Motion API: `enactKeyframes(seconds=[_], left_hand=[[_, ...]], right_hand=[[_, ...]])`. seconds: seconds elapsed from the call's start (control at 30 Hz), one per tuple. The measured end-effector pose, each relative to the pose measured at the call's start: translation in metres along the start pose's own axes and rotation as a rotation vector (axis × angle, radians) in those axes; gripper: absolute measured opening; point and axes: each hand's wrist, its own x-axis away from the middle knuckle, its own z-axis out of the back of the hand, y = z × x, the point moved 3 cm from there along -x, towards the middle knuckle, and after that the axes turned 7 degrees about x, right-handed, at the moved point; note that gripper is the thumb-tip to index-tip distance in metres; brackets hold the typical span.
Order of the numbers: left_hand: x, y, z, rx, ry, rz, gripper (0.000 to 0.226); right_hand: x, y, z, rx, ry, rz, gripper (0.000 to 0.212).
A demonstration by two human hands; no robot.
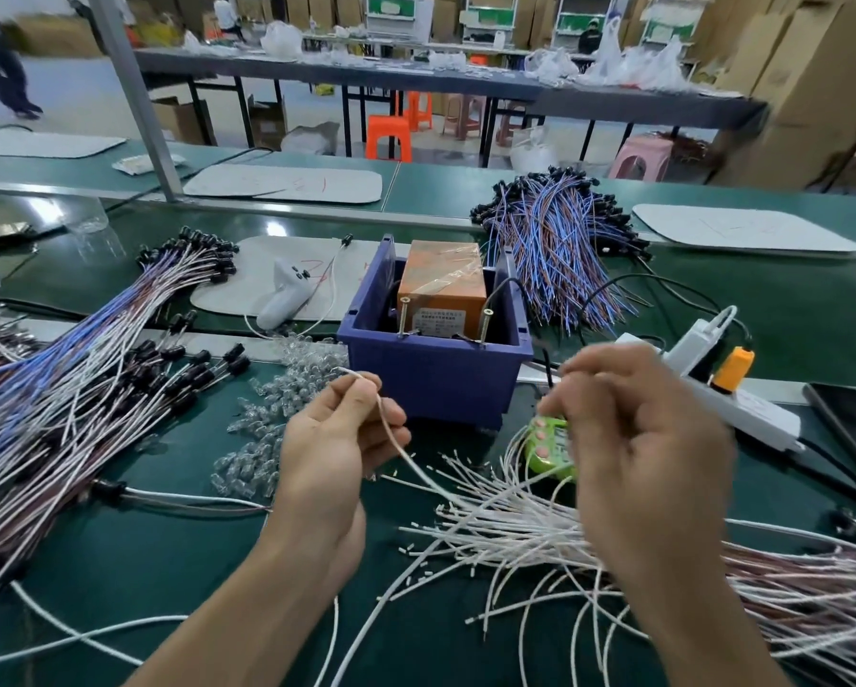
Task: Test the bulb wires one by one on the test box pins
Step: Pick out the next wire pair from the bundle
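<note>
The left hand (334,453) pinches a thin white bulb wire (416,466), fingers clamped on it, with the wire's free end raised just in front of the blue plastic test box (435,384). The right hand (639,453) is blurred above a loose pile of white wires (515,528) on the green table (168,577). Its fingers are bent, but whether they grip anything cannot be told. Two upright screw pins (405,314) stand at the box's near rim, apart from both hands.

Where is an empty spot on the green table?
Bare green mat lies between the left forearm and the black-tipped white wire bundle, and right of the blue-and-brown wire heap. Crowded: loose white wires before the blue plastic box.
</note>
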Motion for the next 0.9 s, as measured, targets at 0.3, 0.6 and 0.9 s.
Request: enactKeyframes(seconds=[0.3,0.6,0.9], left_hand=[[-0.031,0.026,0.025,0.024,0.12,-0.091,0.02],[-0.034,0.012,0.025,-0.202,0.111,-0.154,0.019],[-0.027,0.012,0.022,-0.423,0.111,-0.371,0.014]], right_hand=[[-0.084,0.011,0.059,0.162,-0.207,-0.064,0.008],[-0.082,0.019,0.007,0.051,-0.755,-0.178,0.012],[-0.076,0.035,-0.018,0.014,-0.763,-0.217,0.013]])
